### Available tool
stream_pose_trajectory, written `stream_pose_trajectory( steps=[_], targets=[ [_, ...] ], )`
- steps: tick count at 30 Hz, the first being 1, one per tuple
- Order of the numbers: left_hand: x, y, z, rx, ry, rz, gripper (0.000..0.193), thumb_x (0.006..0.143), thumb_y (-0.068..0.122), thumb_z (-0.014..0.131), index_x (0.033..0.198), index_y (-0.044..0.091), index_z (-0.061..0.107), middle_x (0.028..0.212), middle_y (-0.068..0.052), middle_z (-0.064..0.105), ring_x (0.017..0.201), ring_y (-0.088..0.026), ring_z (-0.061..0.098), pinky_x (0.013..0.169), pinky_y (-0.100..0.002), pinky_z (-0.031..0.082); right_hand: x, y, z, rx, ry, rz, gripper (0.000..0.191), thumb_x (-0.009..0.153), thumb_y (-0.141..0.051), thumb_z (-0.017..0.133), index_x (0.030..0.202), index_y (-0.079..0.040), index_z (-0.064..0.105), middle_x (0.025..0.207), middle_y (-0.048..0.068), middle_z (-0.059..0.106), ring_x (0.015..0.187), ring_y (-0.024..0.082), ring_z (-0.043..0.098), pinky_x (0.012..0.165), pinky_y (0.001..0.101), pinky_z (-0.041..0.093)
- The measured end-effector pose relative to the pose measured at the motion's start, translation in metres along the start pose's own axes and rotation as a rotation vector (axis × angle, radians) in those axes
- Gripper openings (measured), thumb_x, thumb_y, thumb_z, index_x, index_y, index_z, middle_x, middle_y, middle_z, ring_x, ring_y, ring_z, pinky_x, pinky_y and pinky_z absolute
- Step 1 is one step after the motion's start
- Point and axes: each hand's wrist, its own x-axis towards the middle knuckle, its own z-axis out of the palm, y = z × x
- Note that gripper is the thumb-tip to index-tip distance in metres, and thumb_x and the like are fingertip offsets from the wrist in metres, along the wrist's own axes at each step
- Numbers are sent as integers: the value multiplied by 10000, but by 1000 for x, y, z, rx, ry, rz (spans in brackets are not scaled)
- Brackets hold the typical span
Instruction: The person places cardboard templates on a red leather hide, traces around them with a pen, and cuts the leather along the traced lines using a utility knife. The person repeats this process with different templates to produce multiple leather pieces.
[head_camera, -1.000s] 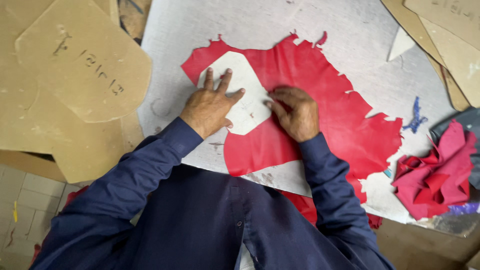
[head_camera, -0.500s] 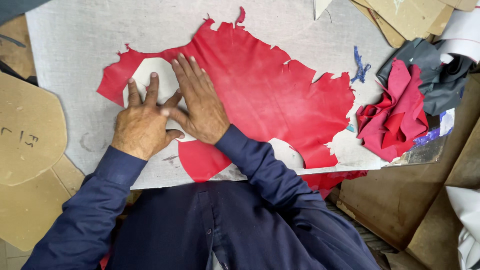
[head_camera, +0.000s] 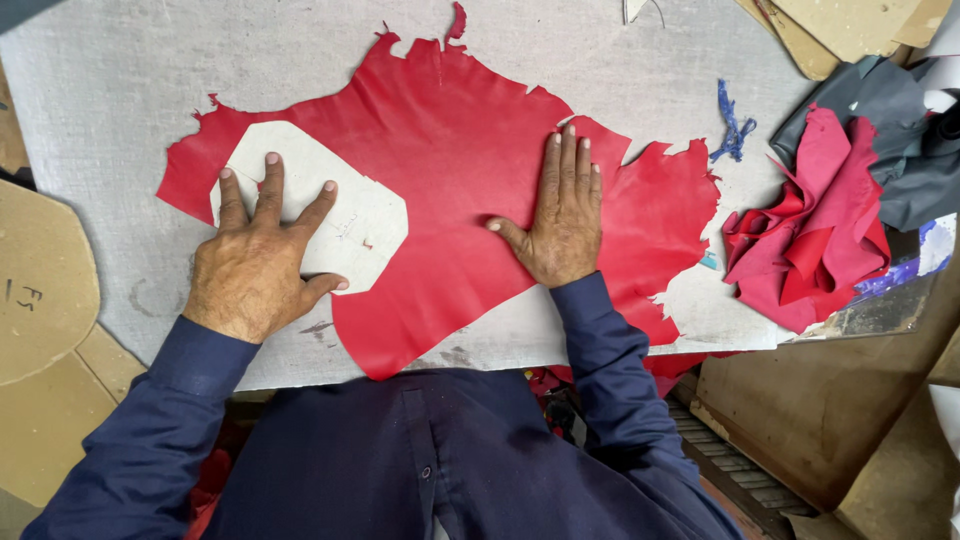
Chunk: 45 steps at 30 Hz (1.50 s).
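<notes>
Left hand flat, fingers spread, pins the pale card template so it cannot slip on the red leather hide. Right hand open, palm down, smooths the hide against the grey cutting board. Right of it: crumpled red scraps, blue thread.

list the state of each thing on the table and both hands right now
red leather hide: spread flat, ragged edges
white pattern piece: flat on the hide, pinned by a hand
left hand: fingers spread, pressing on the pattern piece
right hand: open, palm flat on the hide
red scraps: crumpled in a pile
grey material: bunched up beside the scraps
</notes>
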Motion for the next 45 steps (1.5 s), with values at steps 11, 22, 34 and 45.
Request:
stream_pose_trajectory(
  steps=[11,22,34,45],
  targets=[
    [8,16,-5,7,-36,-53,1115,585,671,839,1553,322,409,1647,-250,235,1416,-619,299,787,-591,610,-93,133,-46,150,451,268,543,849,124,459,1334,-16,661,1373,209,670,1372,384,607,1222,459,456],
    [2,3,-5,-104,-163,-100,1148,669,475,916,1590,271,262,1652,-256,18,1454,-611,112,1015,-651,465,-156,179,-31,-96,354,94,299,989,-17,722,1286,-44,754,1190,166,731,1115,318,708,1034,402,561],
    [-1,-16,18,-96,-62,-107,906,825,258,788,1591,237,305,1653,-315,38,1421,-674,139,893,-614,555,-154,255,-57,-469,367,169,228,836,45,664,1052,-29,678,976,183,613,809,309,613,719,425,500],
    [2,-22,27,-200,4,-180,735,922,438,682,1537,211,349,1649,-285,51,1441,-649,99,934,-729,489,81,18,-41,1352,172,116,169,1206,-129,532,1271,3,615,1012,99,638,805,182,634,738,336,566]
  ],
)
